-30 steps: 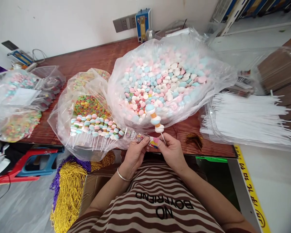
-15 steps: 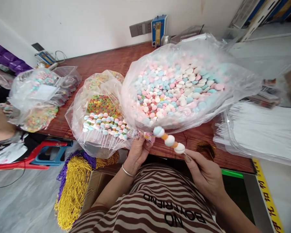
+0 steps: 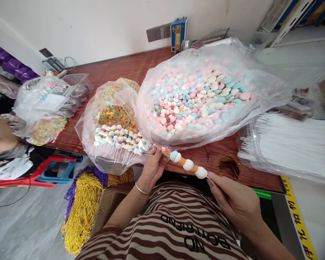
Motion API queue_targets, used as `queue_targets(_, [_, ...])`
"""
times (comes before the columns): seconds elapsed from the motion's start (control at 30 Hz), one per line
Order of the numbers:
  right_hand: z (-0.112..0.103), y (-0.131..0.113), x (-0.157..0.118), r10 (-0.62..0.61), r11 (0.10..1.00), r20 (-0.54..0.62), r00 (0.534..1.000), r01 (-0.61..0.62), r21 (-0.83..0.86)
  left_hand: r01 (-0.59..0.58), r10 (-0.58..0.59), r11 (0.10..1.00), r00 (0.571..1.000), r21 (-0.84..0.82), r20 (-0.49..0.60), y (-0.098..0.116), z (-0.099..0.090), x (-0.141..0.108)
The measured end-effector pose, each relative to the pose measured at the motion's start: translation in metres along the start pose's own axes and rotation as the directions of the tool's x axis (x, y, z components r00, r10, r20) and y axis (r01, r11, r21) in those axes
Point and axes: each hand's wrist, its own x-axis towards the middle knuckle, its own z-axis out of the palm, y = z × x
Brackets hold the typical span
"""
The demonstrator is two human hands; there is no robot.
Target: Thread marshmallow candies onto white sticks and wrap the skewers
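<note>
My right hand (image 3: 234, 195) pinches the lower end of a candy skewer (image 3: 188, 165) between thumb and fingers. The skewer carries white and blue puffy candies with orange pieces between them. A clear printed plastic wrapper (image 3: 148, 147) is pinched in my left hand (image 3: 153, 164), which wears a bracelet. The skewer's blue-and-white tip is at the wrapper's right end; whether it is inside, I cannot tell. Just left of my left hand, several finished candy skewers (image 3: 117, 137) lie in rows on a clear bag (image 3: 83, 144) of small coloured candy rings (image 3: 116, 115).
A large clear bag (image 3: 151, 83) of pastel candies (image 3: 203, 97) fills the table's middle. White sticks (image 3: 295, 144) lie at right, near gold twist ties (image 3: 229, 166). A blue device (image 3: 178, 34) stands by the wall. Beads (image 3: 82, 209) hang at left; another person's arm (image 3: 2, 135) is beyond.
The skewer's tip has dropped and come to the wrapper's end beside my left hand. My right hand has shifted slightly right and down, still gripping the stick.
</note>
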Motion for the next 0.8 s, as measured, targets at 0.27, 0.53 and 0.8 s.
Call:
queue_targets(0.27, [-0.007,-0.002,-0.002,0.157,0.948,0.133,0.979,-0.187,0.256,-0.136,0.12,0.987,0.978,0.089,0.17,0.006,-0.007,0.004])
queue_targets(0.53, [-0.002,-0.005,-0.001,0.313,0.87,0.226,0.923,-0.373,0.321,-0.134,0.1,0.974,0.978,0.184,0.183,0.009,-0.005,0.007])
queue_targets(0.8, [0.014,-0.004,-0.009,0.092,0.994,-0.065,0.994,-0.088,0.07,-0.021,0.004,0.976,0.997,0.215,0.081,0.008,0.007,0.002])
